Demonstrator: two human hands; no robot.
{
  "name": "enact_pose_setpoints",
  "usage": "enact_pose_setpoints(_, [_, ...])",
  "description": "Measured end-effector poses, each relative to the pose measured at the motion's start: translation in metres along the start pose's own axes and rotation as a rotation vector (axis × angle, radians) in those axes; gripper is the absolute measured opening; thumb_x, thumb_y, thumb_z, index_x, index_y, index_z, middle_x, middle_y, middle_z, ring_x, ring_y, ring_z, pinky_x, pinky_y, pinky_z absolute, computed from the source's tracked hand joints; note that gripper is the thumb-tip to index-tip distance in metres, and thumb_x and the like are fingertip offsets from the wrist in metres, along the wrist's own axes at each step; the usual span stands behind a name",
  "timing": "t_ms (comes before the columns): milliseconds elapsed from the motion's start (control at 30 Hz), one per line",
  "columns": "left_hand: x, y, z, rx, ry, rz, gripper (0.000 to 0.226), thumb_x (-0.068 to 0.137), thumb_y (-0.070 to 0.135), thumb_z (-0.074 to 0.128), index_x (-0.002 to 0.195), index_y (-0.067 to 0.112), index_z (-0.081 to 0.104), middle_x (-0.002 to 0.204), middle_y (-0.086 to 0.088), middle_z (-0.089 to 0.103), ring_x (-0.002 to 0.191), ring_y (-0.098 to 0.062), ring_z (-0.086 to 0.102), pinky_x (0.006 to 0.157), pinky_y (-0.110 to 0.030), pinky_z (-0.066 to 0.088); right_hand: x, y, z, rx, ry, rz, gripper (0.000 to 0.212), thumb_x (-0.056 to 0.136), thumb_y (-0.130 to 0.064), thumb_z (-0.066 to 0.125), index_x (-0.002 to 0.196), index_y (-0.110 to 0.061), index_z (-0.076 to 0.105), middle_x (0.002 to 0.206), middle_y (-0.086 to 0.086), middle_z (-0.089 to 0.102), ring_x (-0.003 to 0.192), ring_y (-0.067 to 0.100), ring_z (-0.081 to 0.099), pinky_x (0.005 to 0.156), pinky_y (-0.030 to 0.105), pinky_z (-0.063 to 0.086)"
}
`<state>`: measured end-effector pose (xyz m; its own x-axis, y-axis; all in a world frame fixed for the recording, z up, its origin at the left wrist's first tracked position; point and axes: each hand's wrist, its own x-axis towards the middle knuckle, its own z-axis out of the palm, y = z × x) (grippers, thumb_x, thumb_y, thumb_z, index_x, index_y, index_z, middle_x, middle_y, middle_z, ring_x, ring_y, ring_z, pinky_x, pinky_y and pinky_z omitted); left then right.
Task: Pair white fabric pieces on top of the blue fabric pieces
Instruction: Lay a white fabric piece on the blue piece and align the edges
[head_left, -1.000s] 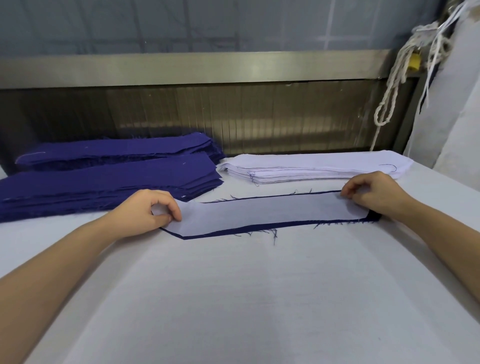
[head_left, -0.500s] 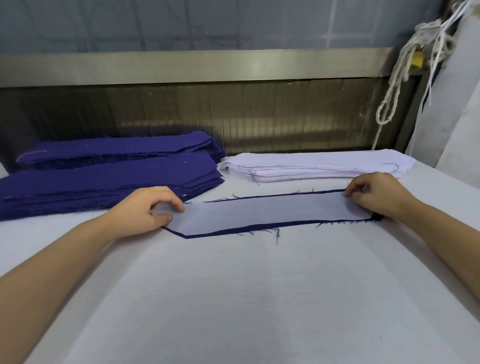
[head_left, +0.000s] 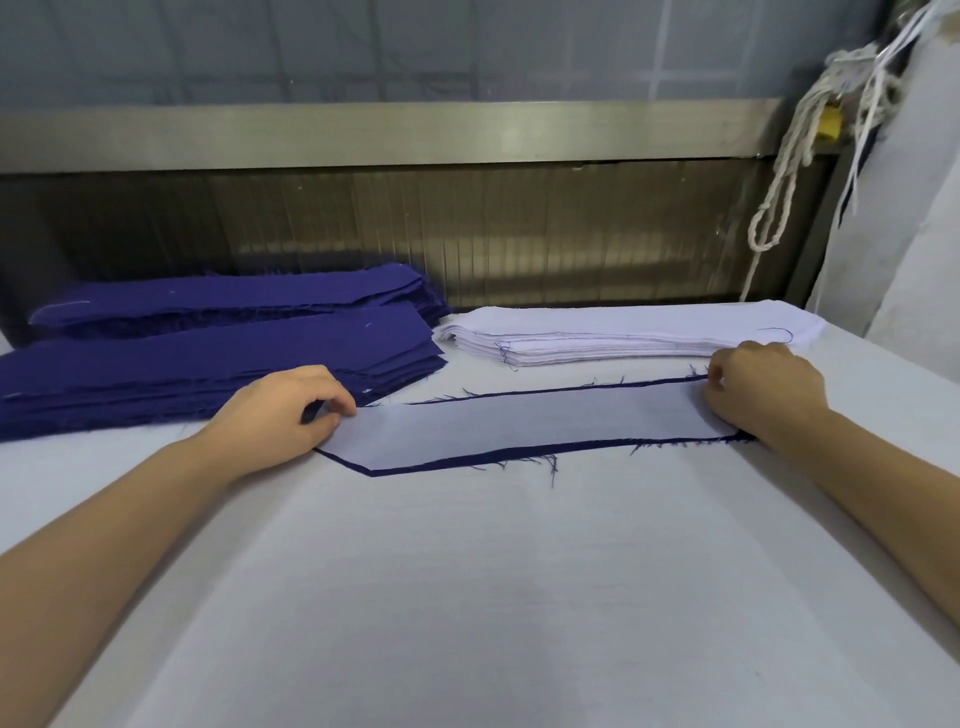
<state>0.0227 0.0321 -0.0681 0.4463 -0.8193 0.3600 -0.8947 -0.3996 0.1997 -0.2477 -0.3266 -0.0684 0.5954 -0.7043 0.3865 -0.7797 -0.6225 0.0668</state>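
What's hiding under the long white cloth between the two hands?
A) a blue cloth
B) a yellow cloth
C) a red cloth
A: a dark edge of the blue fabric piece peeks out along both long sides of the white fabric piece.

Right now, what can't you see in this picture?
Head view:
- Ends of the white piece: covered by the left hand and right hand.
- Most of the blue piece: under the white piece.
- Left end of front blue stack: cut by the frame.
- Layers of the white stack: too thin to count.
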Motion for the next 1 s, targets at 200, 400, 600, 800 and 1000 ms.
enact_pose_setpoints(200, [0.006,0.005,0.002,0.061,0.161,-0.008,0.021,0.085,0.007,0.061,0.094,0.024,0.069,0.088,0.014,0.055,0.072,-0.006,0.052,0.058,-0.026,0.04,0.004,-0.029,-0.005,-0.018,0.037,-0.165,0.027,0.09,-0.014,0.045,0.112,-0.014,0.06,0.11,0.008,0.059,0.096,0.029,0.056,0.068,0.03,0.036])
enact_pose_setpoints(400, [0.026,-0.002,-0.006,0.078,0.317,-0.125,0.018,0.088,0.008,0.057,0.097,0.021,0.066,0.094,0.009,0.055,0.073,-0.015,0.053,0.059,-0.029,0.042,0.014,-0.093,-0.012,0.208,0.016,-0.337,0.03,0.09,-0.015,0.045,0.117,-0.017,0.059,0.115,0.008,0.059,0.103,0.03,0.055,0.079,0.033,0.042])
enact_pose_setpoints(600, [0.05,-0.009,-0.001,0.232,0.271,-0.224,0.02,0.093,0.017,0.05,0.108,0.022,0.061,0.108,0.004,0.054,0.083,-0.019,0.055,0.06,-0.028,0.034,0.036,-0.187,-0.021,0.331,0.041,-0.486,0.032,0.093,-0.017,0.043,0.122,-0.017,0.057,0.12,0.008,0.057,0.111,0.029,0.05,0.082,0.033,0.039])
enact_pose_setpoints(800, [0.089,-0.022,-0.008,0.285,0.294,-0.348,0.028,0.094,0.022,0.052,0.121,0.018,0.055,0.116,-0.006,0.052,0.108,-0.028,0.05,0.066,-0.038,0.041,0.053,-0.261,-0.033,0.41,0.138,-0.561,0.035,0.092,-0.014,0.043,0.126,-0.014,0.05,0.12,0.008,0.054,0.111,0.029,0.049,0.084,0.036,0.041])
enact_pose_setpoints(1000, [0.112,-0.032,-0.002,0.243,0.272,-0.387,0.027,0.093,0.024,0.056,0.12,0.018,0.056,0.117,-0.007,0.051,0.11,-0.028,0.05,0.068,-0.038,0.04,0.068,-0.292,-0.035,0.339,0.079,-0.586,0.036,0.092,-0.015,0.046,0.128,-0.012,0.045,0.124,0.01,0.051,0.111,0.03,0.049,0.08,0.036,0.039])
